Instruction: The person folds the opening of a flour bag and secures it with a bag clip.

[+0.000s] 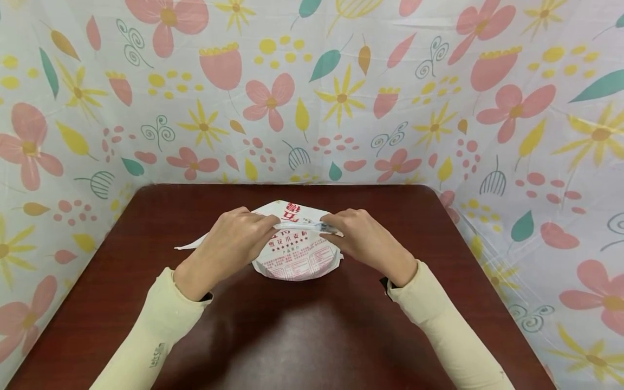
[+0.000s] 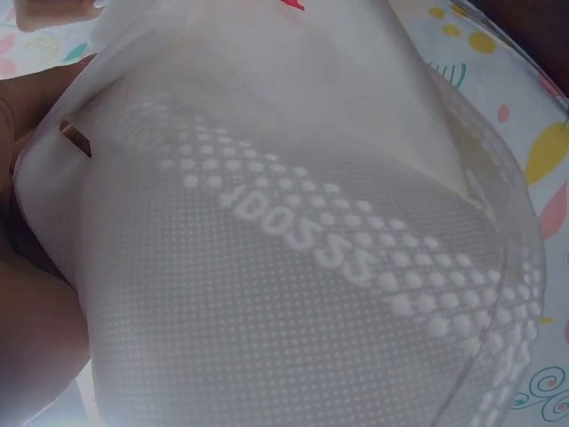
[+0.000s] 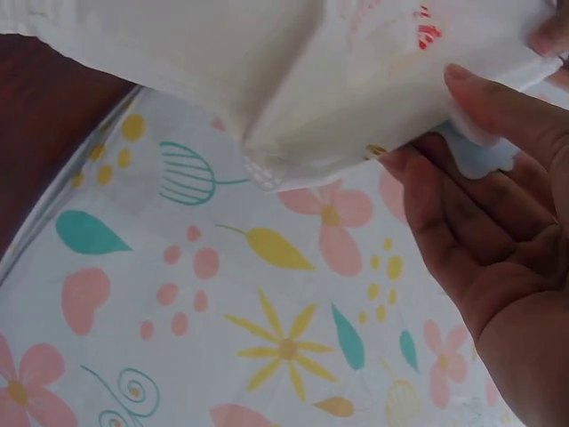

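A white flour bag (image 1: 302,254) with red printing is held up over the table in both hands. My left hand (image 1: 236,238) grips the left part of its folded upper edge. On the right, my right hand (image 1: 363,238) pinches the same edge between thumb and fingers. A narrow pale strip (image 1: 299,226) runs along the fold between the hands. The left wrist view is mostly filled by the bag's dotted underside (image 2: 267,294). In the right wrist view, a pale blue piece (image 3: 476,153) shows by the right fingers; its kind is unclear.
The dark reddish-brown table (image 1: 292,336) spreads below the hands. A white cloth with flowers and leaves (image 1: 312,97) hangs behind the table and along both sides. A white flap (image 1: 192,242) sticks out left of the left hand.
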`<action>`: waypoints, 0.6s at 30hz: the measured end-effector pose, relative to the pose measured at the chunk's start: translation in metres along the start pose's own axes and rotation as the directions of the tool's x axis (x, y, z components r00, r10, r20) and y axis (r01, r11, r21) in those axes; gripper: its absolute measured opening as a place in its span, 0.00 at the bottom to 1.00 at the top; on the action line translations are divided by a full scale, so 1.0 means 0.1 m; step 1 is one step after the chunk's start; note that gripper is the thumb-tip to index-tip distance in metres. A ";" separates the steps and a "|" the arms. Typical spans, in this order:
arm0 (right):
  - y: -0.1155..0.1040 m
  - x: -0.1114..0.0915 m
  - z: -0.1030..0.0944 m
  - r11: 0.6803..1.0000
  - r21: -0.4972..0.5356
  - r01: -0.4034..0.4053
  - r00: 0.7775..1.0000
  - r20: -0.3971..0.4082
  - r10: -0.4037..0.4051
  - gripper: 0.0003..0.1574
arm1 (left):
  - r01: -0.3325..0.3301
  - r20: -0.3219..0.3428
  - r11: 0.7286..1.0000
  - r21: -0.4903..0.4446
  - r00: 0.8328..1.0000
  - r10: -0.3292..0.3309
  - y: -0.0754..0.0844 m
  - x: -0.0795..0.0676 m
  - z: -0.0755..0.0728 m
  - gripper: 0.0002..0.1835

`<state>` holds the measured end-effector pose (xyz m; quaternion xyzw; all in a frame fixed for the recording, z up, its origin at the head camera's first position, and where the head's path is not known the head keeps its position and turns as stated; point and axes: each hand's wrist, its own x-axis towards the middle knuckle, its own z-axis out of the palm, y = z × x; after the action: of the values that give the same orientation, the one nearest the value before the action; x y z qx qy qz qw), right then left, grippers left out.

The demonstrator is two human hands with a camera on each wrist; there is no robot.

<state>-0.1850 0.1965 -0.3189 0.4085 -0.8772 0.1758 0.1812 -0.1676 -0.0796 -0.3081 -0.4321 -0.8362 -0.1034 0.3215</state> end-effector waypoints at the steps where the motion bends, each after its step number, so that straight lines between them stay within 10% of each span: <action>1: 0.01 0.00 0.00 1.000 0.011 -0.013 1.000 0.003 0.013 0.17 | -0.001 -0.002 1.000 -0.002 1.000 0.000 0.00 0.00 0.00 0.07; 8: 0.06 -0.05 0.00 0.988 0.102 -0.113 0.993 0.051 0.108 0.19 | 0.008 0.006 1.000 -0.022 1.000 -0.008 0.00 -0.02 0.01 0.04; 18: 0.07 -0.08 0.05 0.995 0.094 -0.033 0.999 -0.021 0.035 0.15 | 0.004 -0.011 1.000 -0.021 1.000 -0.004 -0.01 -0.04 0.01 0.05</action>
<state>-0.1864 0.2039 -0.3278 0.3993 -0.8727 0.2247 0.1687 -0.1676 -0.0824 -0.3110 -0.4334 -0.8340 -0.1153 0.3214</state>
